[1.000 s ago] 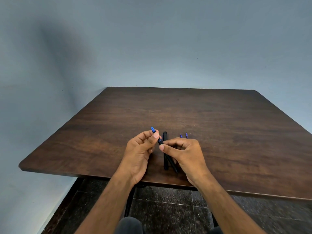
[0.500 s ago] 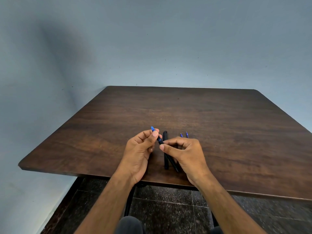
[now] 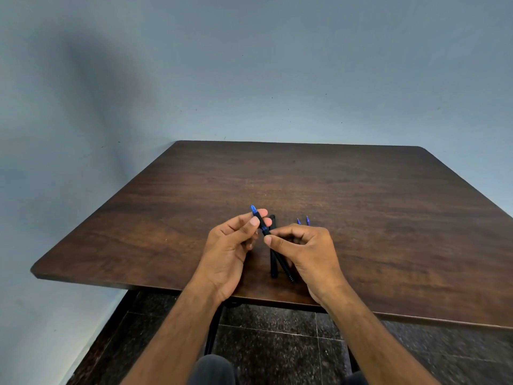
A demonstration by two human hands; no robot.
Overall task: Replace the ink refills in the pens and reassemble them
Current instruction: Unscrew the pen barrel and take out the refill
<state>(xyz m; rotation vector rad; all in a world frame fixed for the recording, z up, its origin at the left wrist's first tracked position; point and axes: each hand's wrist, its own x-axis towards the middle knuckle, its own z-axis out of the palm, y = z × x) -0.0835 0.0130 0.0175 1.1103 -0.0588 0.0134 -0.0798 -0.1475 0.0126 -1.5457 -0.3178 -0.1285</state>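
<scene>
Pen (image 3: 270,240) held over near table (image 3: 361,204) edge, blue tip far-left. Left hand (image 3: 233,245) fingers pinch the tip end, right hand (image 3: 308,248) pinches the barrel: opposed grips, likely for twisting. Second pen (image 3: 273,262) lies beneath; two blue-tipped refills (image 3: 303,220) just right.

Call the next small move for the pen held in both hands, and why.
Probably twist the blue-tipped front section off the held pen. The left hand pinches it near the blue tip while the right hand pinches the black barrel, a grip suited to unscrewing. Two blue-tipped refills lie on the table beyond the right hand, and another black pen lies beneath.
</scene>
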